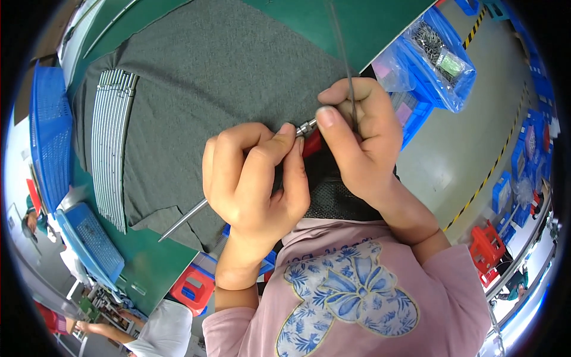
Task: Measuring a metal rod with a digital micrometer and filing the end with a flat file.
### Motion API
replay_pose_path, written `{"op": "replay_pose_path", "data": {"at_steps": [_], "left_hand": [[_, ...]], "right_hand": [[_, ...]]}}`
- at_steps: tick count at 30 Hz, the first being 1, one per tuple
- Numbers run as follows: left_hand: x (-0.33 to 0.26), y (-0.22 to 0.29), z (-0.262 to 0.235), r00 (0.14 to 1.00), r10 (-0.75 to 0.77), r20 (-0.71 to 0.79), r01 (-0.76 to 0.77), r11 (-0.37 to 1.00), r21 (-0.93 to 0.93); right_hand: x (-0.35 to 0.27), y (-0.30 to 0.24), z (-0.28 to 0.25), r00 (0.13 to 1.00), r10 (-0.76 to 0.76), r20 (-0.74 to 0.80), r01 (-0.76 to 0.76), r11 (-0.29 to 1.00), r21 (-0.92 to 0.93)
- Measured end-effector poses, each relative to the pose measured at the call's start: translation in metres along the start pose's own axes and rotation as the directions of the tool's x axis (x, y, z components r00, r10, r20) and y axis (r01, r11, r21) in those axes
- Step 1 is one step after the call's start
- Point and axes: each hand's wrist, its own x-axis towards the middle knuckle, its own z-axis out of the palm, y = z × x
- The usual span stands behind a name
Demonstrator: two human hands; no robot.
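My left hand (256, 172) is closed around a slim silver metal rod (183, 220), whose far end sticks out below and to the left of the fist. Between both hands shows a short stepped metal fitting (306, 127) at the rod's other end. The thumb and forefinger of my right hand (369, 137) pinch the tip of this fitting. A thin grey wire-like strand (341, 41) runs down across the right fingers; whether they grip it, I cannot tell. To the left, a row of similar silver rods (113, 149) lies side by side on a grey cloth (208, 59).
The cloth covers a green table (148, 256). Blue baskets (50, 137) stand along its left side. At the right edge is a blue bin (467, 89) with small metal parts. Red stools (196, 291) and a person in a white shirt (166, 324) are nearby.
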Motion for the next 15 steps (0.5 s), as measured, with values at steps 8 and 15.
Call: {"op": "replay_pose_path", "data": {"at_steps": [8, 15], "left_hand": [[0.000, -0.001, -0.001, 1.000, 0.016, -0.027, -0.016, 1.000, -0.005], [0.001, -0.004, -0.002, 0.999, 0.035, -0.014, -0.035, 0.999, -0.003]], "right_hand": [[-0.003, -0.014, -0.022, 0.987, 0.146, 0.070, -0.149, 0.988, 0.035], [-0.021, -0.020, -0.024, 0.937, 0.236, 0.257, -0.236, 0.971, -0.031]]}}
